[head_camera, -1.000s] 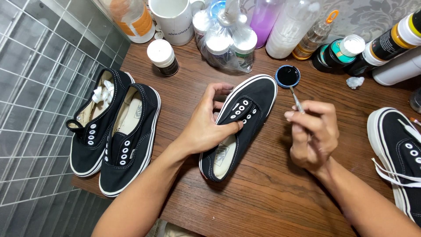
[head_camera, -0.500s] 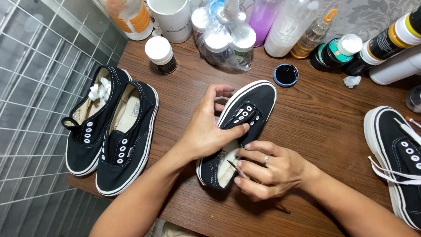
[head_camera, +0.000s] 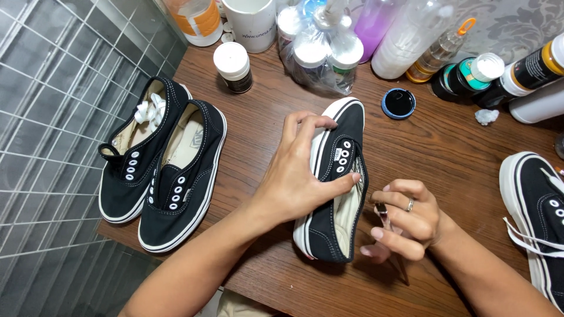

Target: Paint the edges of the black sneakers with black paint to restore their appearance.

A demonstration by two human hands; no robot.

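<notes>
The left hand (head_camera: pixel 299 176) grips the black sneaker (head_camera: pixel 335 188), tilted on the tabletop (head_camera: pixel 446 147); the right hand (head_camera: pixel 405 226), beside the sneaker's heel, pinches a small brush (head_camera: pixel 383 213), seemingly mid-touch-up on its side.

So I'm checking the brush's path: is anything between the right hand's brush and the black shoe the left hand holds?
Nothing visible: the brush in the right hand sits just beside the black shoe, which the left hand tilts.

Bare wooden table (head_camera: pixel 446 141) lies open right of the tilted shoe (head_camera: pixel 338 194); bottles (head_camera: pixel 329 47) crowd behind, 2 shoes (head_camera: pixel 161 170) left.
</notes>
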